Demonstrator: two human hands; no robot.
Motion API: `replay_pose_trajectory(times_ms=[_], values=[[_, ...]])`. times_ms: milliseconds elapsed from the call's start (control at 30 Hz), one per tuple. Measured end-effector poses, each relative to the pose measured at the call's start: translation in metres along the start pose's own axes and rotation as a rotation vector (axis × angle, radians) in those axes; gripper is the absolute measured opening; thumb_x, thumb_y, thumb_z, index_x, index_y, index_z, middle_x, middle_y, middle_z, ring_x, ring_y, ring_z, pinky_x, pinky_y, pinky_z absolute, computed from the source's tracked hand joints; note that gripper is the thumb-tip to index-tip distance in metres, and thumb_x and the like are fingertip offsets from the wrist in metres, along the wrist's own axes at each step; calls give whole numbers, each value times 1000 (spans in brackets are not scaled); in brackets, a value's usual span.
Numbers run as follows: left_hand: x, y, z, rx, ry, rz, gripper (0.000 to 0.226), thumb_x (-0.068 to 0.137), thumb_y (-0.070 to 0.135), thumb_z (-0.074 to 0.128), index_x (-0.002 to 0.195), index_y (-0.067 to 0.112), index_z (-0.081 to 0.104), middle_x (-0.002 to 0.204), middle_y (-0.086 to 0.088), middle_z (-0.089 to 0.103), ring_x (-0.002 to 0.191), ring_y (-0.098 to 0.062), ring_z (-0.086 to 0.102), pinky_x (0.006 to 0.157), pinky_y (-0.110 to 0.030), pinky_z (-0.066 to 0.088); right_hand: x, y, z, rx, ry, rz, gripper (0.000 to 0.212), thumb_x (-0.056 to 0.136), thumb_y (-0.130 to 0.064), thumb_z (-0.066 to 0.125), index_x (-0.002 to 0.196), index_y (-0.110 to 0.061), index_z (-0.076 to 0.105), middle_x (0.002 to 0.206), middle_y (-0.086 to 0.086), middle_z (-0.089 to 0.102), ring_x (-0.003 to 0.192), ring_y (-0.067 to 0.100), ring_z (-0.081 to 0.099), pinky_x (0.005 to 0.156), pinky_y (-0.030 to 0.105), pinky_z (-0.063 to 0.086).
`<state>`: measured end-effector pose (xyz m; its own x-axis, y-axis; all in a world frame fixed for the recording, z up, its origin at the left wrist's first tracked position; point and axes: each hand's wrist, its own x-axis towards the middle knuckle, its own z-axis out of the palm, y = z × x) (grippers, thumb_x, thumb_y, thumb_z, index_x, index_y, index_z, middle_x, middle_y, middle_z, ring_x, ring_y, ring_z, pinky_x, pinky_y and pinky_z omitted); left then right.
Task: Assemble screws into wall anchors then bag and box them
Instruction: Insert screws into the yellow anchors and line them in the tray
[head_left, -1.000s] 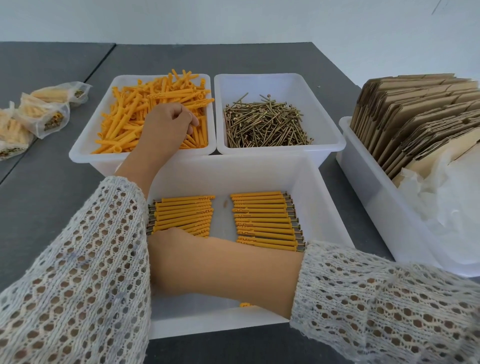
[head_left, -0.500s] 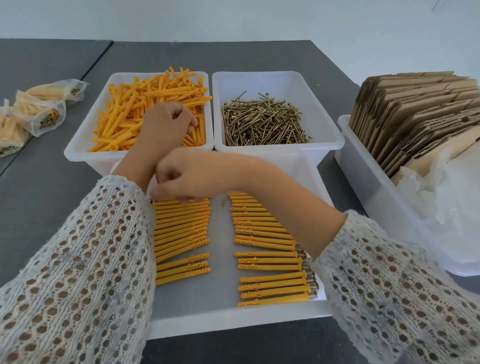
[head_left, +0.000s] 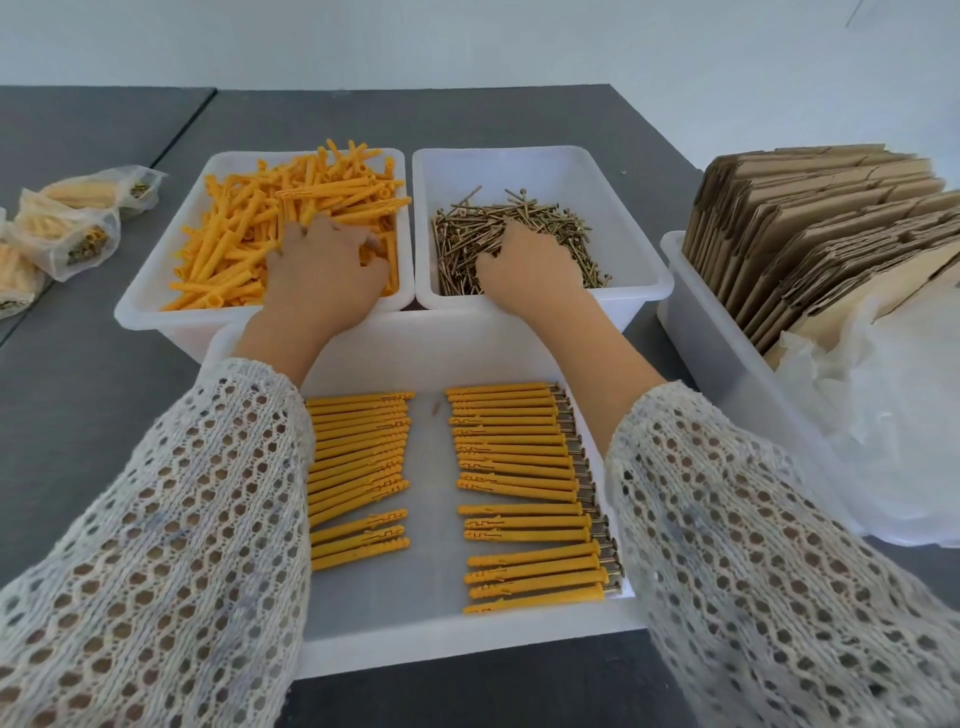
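Loose orange wall anchors (head_left: 234, 244) fill the white left bin (head_left: 156, 296). My left hand (head_left: 322, 270) lies on that pile with its fingers spread. Brass screws (head_left: 550, 218) sit in the white right bin (head_left: 641, 283). My right hand (head_left: 530, 265) reaches into them, and its fingertips are buried, so I cannot tell whether it holds any. In the near white tray (head_left: 441, 358), anchors with screws in them lie in a left row (head_left: 358, 447) and a right row (head_left: 514, 452). My sleeves cover the outer ends of both rows.
Several filled clear bags (head_left: 67, 234) lie on the grey table at the far left. At the right, a long white bin (head_left: 727, 353) holds flattened cardboard boxes (head_left: 810, 218) and crumpled clear plastic bags (head_left: 883, 415).
My right hand rose from the near tray, crossed it and went into the screw bin. My left hand stayed in the anchor bin and spread its fingers.
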<state>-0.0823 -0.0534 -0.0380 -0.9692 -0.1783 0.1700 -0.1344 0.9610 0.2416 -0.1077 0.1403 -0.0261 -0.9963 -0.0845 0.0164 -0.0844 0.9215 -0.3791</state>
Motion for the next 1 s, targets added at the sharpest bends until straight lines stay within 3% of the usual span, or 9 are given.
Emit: replay_pose_trajectory(times_ms=[67,100,233,333,433,600,700,833,1000], values=[[1,0,-1,13,-33,29,37,99,36,42,131,30,60,143,-13,43,134,-40,32,105,-56,32,3,-2,0,-29,-109,40,21,92,-29,41,96,-14,54,95,2,58,96,27,57,76,37,39],[1,0,-2,8,-50,38,37,99,36,41,130,31,61,143,-11,44,133,-39,33,105,-56,34,4,-5,-1,-48,-149,55,23,91,-30,40,95,-14,56,98,2,60,95,27,57,77,38,39],[2,-1,-2,-38,-148,10,35,101,37,37,128,27,56,132,-10,56,129,-36,37,95,-50,39,6,-11,1,-111,-212,133,46,88,-33,38,126,-12,54,128,11,56,112,33,53,94,44,38],[3,-2,-2,-45,-164,5,30,101,39,38,117,21,56,116,-10,57,124,-34,39,85,-45,37,9,-10,5,-110,-177,165,45,87,-34,40,122,-11,55,122,10,58,111,33,51,92,44,36],[5,-3,-2,-92,-189,23,21,98,39,41,106,23,54,102,-5,57,105,-31,48,80,-42,41,11,-10,5,-129,-176,160,46,89,-35,39,124,-11,54,117,9,57,98,30,48,84,43,31],[6,-3,-3,-161,-233,43,25,98,39,43,120,28,50,105,-2,60,93,-24,56,80,-42,49,12,-9,4,-134,-197,136,43,92,-33,37,125,-11,55,105,7,53,91,27,46,83,42,33],[5,-4,-3,-236,-198,37,24,98,36,46,120,29,52,102,5,59,91,-19,56,79,-39,47,13,-10,4,-115,-208,137,43,91,-32,38,125,-11,54,106,7,51,92,27,46,84,41,35],[4,-3,0,-326,-46,7,10,96,30,51,103,28,58,88,15,54,77,-4,50,61,-30,38,15,-9,4,-112,-214,119,32,91,-30,39,113,-12,55,103,5,53,90,26,49,80,38,38],[3,-4,-1,-372,-51,13,5,91,33,59,86,35,57,87,14,58,78,-5,53,60,-29,38,17,-7,4,-98,-224,94,24,93,-29,38,105,-13,51,103,6,53,94,27,51,87,39,43]])
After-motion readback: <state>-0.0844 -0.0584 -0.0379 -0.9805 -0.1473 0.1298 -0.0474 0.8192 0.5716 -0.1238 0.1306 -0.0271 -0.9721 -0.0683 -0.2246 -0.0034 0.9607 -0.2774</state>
